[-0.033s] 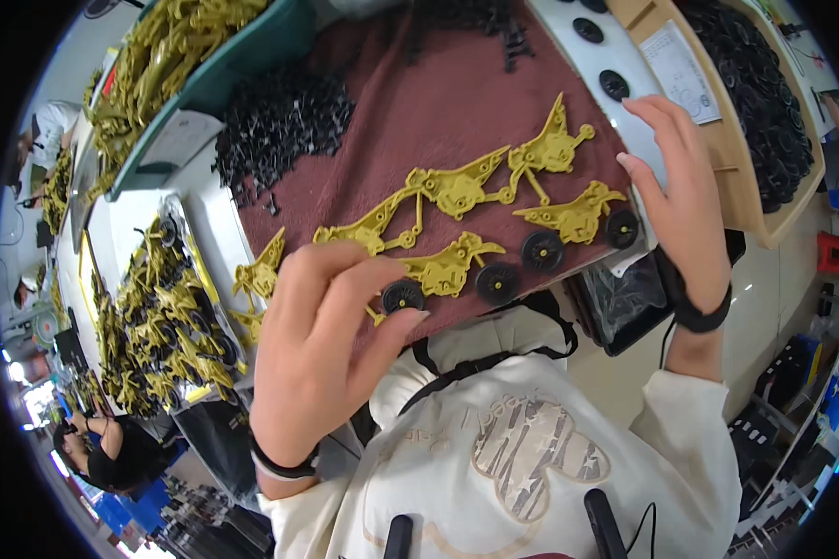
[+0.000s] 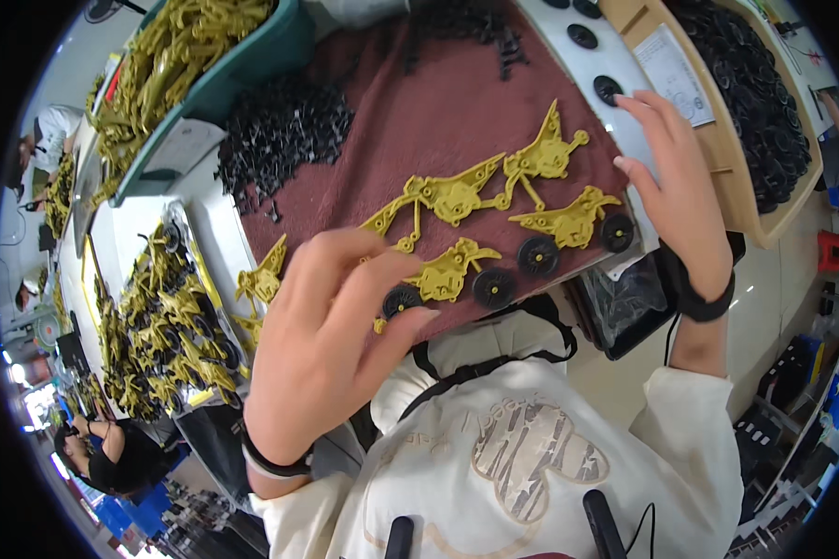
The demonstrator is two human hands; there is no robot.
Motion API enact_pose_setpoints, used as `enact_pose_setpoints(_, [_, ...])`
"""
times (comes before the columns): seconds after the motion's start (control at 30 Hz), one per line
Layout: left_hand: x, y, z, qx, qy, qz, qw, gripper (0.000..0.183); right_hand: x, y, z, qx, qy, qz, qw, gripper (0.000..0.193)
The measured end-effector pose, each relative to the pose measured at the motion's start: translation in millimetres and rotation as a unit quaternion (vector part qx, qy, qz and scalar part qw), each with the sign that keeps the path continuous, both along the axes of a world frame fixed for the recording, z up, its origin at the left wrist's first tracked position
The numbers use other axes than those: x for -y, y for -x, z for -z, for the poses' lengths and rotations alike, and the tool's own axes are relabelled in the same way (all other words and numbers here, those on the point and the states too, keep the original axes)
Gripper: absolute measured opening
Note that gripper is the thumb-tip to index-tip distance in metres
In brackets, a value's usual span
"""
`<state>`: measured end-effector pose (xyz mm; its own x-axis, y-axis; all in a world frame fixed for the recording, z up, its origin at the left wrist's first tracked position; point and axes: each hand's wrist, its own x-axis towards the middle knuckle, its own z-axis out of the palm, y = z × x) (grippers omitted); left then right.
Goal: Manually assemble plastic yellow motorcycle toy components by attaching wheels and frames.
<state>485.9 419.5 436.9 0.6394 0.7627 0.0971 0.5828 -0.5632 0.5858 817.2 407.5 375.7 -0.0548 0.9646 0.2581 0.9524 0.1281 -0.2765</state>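
Note:
A row of yellow plastic motorcycle-shaped halves [image 2: 454, 198] lies on the maroon cloth [image 2: 391, 126]. Nearer me, yellow pieces with black wheels [image 2: 494, 289] form a second row. My left hand [image 2: 322, 326] hovers over its left end, thumb and fingers apart around a black wheel [image 2: 400, 300] without visibly gripping it. The palm and fingers hide some yellow parts there. At the cloth's right side my right hand [image 2: 676, 177] is spread, thumb away from the fingers. Its index fingertip reaches the edge of a loose black wheel [image 2: 607, 89] on the white strip.
A wooden-coloured tray [image 2: 713, 163] of black wheels stands at right. Small black pins [image 2: 284, 130] are heaped at the back left, beside a green bin [image 2: 294, 42] of yellow parts. A tray at left holds assembled yellow pieces [image 2: 163, 326]. A person [image 2: 112, 452] sits beyond it.
My right fingertips have moved left, up to the loose wheel's edge. My left fingers have shifted slightly right over the near row, while the wheel between them stays on the cloth.

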Motion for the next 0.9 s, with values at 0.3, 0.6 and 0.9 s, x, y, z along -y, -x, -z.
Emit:
enact_pose_setpoints(0.3, [-137,-119,11,-0.095,-0.035,0.258,0.961,0.031,-15,-24,17,-0.007,0.086,-0.025,0.996,0.054])
enact_pose_setpoints(0.6, [-201,-250,97,-0.057,-0.164,0.202,0.964,0.033,15,-34,15,-0.050,0.066,0.013,0.997,0.035])
enact_pose_setpoints(0.9, [-216,-220,73,-0.060,-0.226,0.196,0.952,0.021,22,-21,-2,-0.135,-0.005,-0.001,0.991,0.037])
